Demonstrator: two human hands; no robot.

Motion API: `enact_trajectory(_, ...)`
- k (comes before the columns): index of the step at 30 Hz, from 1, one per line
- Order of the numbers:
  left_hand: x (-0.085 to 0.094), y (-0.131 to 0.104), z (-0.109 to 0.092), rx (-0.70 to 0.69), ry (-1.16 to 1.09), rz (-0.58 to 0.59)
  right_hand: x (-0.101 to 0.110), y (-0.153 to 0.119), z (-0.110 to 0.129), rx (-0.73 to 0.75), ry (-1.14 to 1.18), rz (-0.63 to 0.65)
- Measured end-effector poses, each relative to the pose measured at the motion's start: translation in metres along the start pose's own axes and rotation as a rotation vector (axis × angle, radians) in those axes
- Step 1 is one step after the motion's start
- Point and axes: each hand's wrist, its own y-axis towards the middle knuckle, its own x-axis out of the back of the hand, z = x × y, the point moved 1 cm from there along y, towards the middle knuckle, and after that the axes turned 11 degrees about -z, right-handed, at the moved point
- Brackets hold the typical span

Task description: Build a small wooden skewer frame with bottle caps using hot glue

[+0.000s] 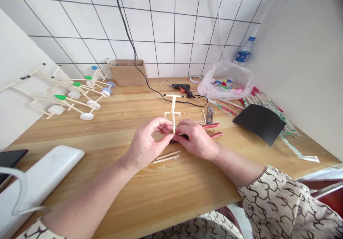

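head view: both hands meet at the stick frame (173, 112); left hand (146, 146) and right hand (197, 140) pinch its base, frame upright above fingertips. best keep the pinch steady, upright vertical.

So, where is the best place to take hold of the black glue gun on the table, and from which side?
Probably by its handle. The glue gun lies on its side behind the stick frame that both hands hold, with its orange trigger to the left and its cord running off toward the wall. Come from above with the right hand, which is nearer, keeping away from the nozzle end.
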Motion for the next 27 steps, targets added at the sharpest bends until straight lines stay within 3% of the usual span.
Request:
enact_trajectory(4,0.001,0.002,-0.001,-0.001,0.076,0.009,-0.002,-0.001,-0.002,0.02,-0.037,-0.008)
enact_trajectory(11,-0.001,-0.001,0.001,-0.148,0.145,-0.012,-0.002,-0.001,-0.001,0.031,-0.017,0.039)
enact_trajectory(15,-0.001,-0.004,0.004,-0.16,0.161,-0.005,0.007,0.002,0.002,-0.05,0.049,0.064)
enact_trajectory(21,-0.002,-0.007,0.002,-0.149,0.205,0.032,0.017,0.003,-0.004,-0.177,0.127,-0.019)
enact_trajectory(27,-0.006,-0.011,0.002,-0.183,0.166,0.036,0.022,0.006,0.002,-0.303,0.253,0.024)
